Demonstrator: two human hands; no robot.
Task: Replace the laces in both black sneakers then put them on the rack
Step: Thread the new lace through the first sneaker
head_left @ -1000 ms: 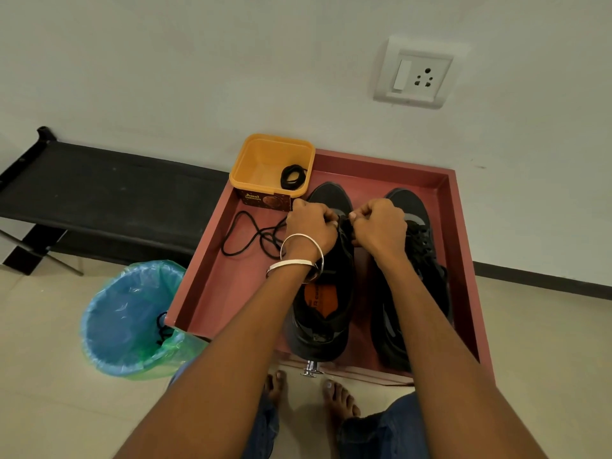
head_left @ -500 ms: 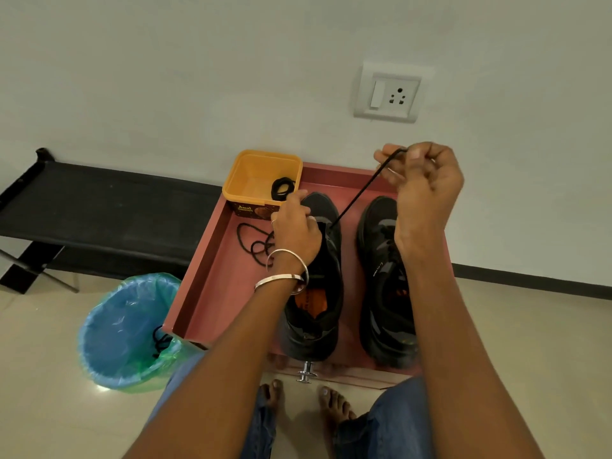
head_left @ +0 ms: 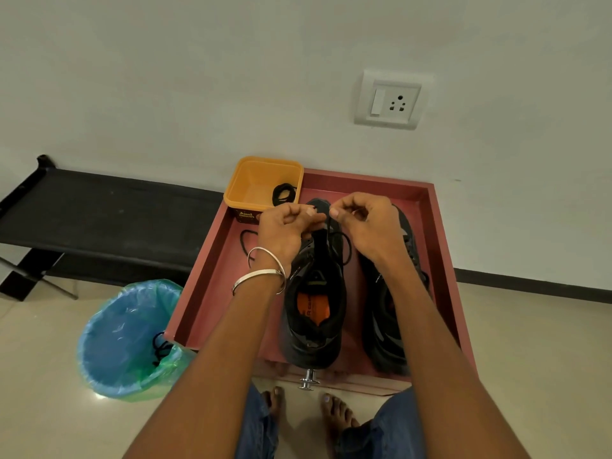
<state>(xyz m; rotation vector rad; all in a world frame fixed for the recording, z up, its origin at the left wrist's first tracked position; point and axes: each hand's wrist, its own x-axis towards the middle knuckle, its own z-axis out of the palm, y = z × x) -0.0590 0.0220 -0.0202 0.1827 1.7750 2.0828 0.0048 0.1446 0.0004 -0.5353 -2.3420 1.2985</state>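
Hands, the left hand (head_left: 288, 223) and right hand (head_left: 364, 223), seem to pinch a black lace (head_left: 326, 226) above the left sneaker (head_left: 314, 293) in the red tray (head_left: 212, 276), with the other sneaker (head_left: 387, 326) beside it.

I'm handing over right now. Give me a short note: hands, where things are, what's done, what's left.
Left hand and right hand: both pinch the lace over the toe end of the left sneaker.
Both sneakers sit in the red tray; the right sneaker looks laced.
Coiled lace in the yellow tub; old lace in the bin.
Done: old lace binned.
Left: finish lacing the left sneaker, then move both to the black rack.
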